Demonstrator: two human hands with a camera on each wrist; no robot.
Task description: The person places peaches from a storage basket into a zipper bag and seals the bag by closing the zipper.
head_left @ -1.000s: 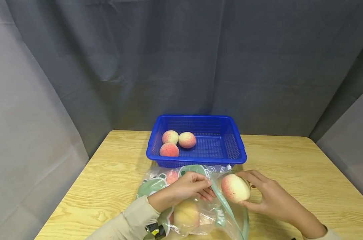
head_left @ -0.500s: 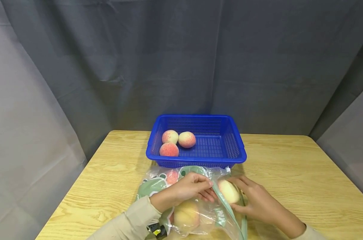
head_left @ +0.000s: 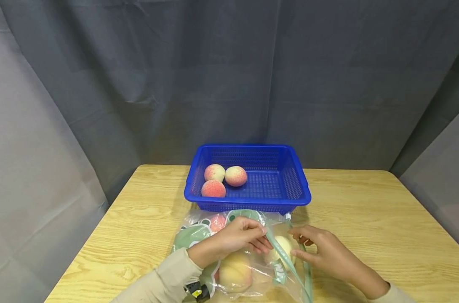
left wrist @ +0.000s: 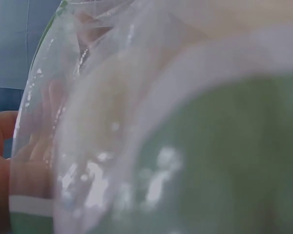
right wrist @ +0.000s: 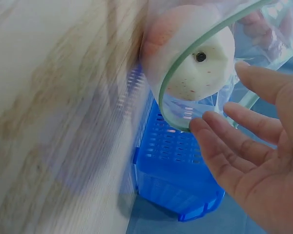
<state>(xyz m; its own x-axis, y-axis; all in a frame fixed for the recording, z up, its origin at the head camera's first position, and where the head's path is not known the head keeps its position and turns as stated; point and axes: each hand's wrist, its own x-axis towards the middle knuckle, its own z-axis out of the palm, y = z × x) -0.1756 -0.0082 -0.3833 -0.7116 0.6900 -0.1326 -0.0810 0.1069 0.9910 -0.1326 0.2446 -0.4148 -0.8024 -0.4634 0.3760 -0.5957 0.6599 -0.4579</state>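
Observation:
A clear plastic bag (head_left: 193, 242) with green print lies on the table, its green-edged mouth facing right. My left hand (head_left: 238, 237) pinches the upper edge of that mouth between thumb and fingers. Just inside the opening sits a pale peach (right wrist: 205, 73), its dark stem spot facing out in the right wrist view. My right hand (head_left: 324, 250) is at the mouth with fingers spread and loosely bent, holding nothing, fingertips close to the peach and the green rim. Deeper in the bag, a larger yellowish peach (head_left: 235, 273) and a reddish one (head_left: 217, 223) show through the plastic. Blurred plastic fills most of the left wrist view.
Behind the bag stands a blue plastic basket (head_left: 248, 202) with three peaches (head_left: 213, 188) grouped at its left side. Both rest on a light wood table (head_left: 366, 210). Grey curtains (head_left: 229, 75) hang behind and at the sides.
My right hand has moved left, carrying the pale peach into the bag's mouth, and has let go of it. My left hand has kept its pinch on the bag's edge.

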